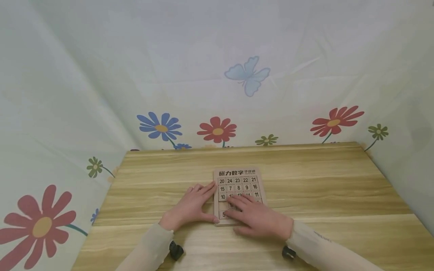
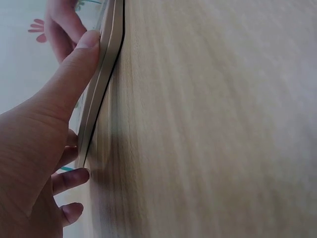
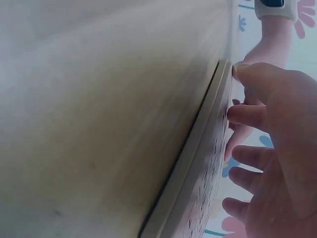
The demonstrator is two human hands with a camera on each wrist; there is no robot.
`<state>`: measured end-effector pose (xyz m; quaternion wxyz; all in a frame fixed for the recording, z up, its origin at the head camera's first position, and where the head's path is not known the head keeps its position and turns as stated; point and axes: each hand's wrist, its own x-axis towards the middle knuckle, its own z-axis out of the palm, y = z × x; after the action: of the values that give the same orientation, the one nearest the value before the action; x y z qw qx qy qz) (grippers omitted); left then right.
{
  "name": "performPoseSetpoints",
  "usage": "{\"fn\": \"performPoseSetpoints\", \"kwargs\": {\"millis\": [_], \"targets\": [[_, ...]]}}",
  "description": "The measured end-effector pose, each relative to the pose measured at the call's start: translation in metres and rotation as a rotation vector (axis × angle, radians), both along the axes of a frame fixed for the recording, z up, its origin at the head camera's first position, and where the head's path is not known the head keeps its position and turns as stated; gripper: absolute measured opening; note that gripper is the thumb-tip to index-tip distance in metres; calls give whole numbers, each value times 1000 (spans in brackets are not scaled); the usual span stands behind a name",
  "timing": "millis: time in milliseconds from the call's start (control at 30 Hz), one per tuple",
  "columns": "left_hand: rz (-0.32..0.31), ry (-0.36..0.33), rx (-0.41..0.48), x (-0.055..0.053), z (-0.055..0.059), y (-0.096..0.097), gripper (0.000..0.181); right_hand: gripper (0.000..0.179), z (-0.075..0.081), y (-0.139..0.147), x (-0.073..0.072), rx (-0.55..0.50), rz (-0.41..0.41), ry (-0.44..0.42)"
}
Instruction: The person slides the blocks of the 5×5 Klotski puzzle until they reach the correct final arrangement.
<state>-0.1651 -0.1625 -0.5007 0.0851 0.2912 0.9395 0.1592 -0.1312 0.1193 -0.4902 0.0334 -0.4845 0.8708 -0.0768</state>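
A wooden sliding number puzzle (image 1: pixel 238 188) lies flat on the table, its numbered tiles set in a raised frame. My left hand (image 1: pixel 191 207) braces its left side, with straight fingers along the edge and the thumb at the near left corner. In the left wrist view the thumb (image 2: pixel 74 69) presses the rim. My right hand (image 1: pixel 259 221) lies over the lower right tiles, fingertips on the puzzle, hiding several numbers. At the left of the fourth row is a gap without a tile, above the 5 tile (image 1: pixel 223 214). The right wrist view shows these fingers (image 3: pixel 247 116) extended and spread.
The wood-grain table (image 1: pixel 162 169) extends around the puzzle on all sides. Behind it and along both sides hangs a pale cloth (image 1: pixel 190 75) printed with flowers and a butterfly. Dark wrist devices (image 1: pixel 176 250) sit beneath both sleeves.
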Motion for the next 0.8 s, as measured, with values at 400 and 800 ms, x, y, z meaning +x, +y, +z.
{"fn": "performPoseSetpoints", "kwargs": {"millis": [400,800], "targets": [[3,-12,-16,0,-1,0,117,61,2,-10,-26,34,-68,10],[-5,1,-12,-1,0,0,116,63,2,-9,-23,60,-84,-15]]}}
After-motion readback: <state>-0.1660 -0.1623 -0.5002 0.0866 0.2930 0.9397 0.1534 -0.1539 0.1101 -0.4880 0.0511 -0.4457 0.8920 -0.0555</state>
